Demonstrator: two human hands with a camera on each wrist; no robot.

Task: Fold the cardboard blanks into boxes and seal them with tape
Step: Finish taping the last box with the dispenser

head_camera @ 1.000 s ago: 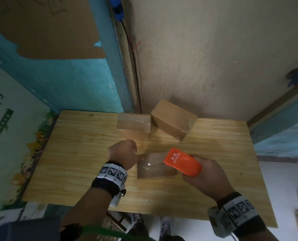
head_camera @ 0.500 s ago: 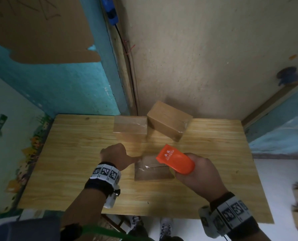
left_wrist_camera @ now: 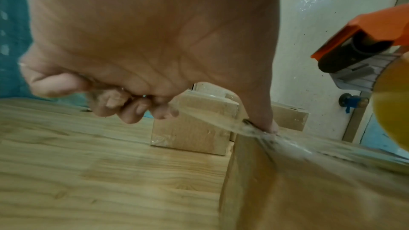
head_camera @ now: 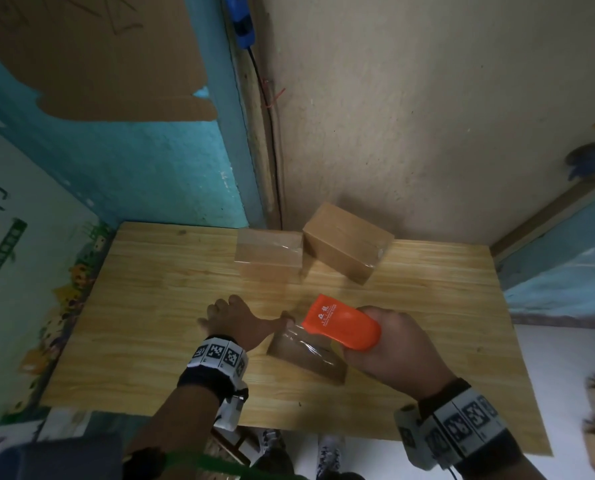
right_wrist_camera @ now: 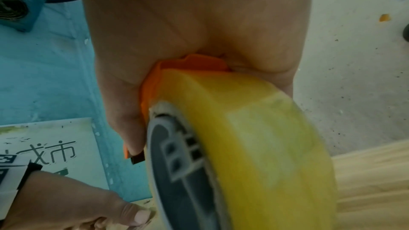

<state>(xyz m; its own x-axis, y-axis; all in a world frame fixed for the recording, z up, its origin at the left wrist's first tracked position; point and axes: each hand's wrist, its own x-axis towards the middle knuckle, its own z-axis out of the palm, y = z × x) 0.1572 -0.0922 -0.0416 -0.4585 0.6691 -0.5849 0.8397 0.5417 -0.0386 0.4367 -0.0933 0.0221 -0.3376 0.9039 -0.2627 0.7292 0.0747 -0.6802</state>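
Note:
A small cardboard box (head_camera: pixel 306 355) lies slantwise on the wooden table (head_camera: pixel 150 306), with clear tape over its top. My left hand (head_camera: pixel 233 318) sits at its far left corner, fingers curled. In the left wrist view its thumb (left_wrist_camera: pixel 263 111) presses the tape onto the box (left_wrist_camera: pixel 287 190) edge, and a strip runs up to the curled fingers (left_wrist_camera: pixel 137 109). My right hand (head_camera: pixel 393 351) grips the orange tape dispenser (head_camera: pixel 341 323) just above the box. The yellowish tape roll (right_wrist_camera: pixel 254 146) fills the right wrist view.
Two taped boxes (head_camera: pixel 268 258) (head_camera: pixel 346 240) stand at the back of the table against the wall. Bare wood lies to the left and right of the hands. A blue wall with a poster (head_camera: pixel 19 271) borders the table's left side.
The box has turned from lying level to a slant. The dispenser has moved left, closer to my left thumb. My left hand has stayed at the box's end.

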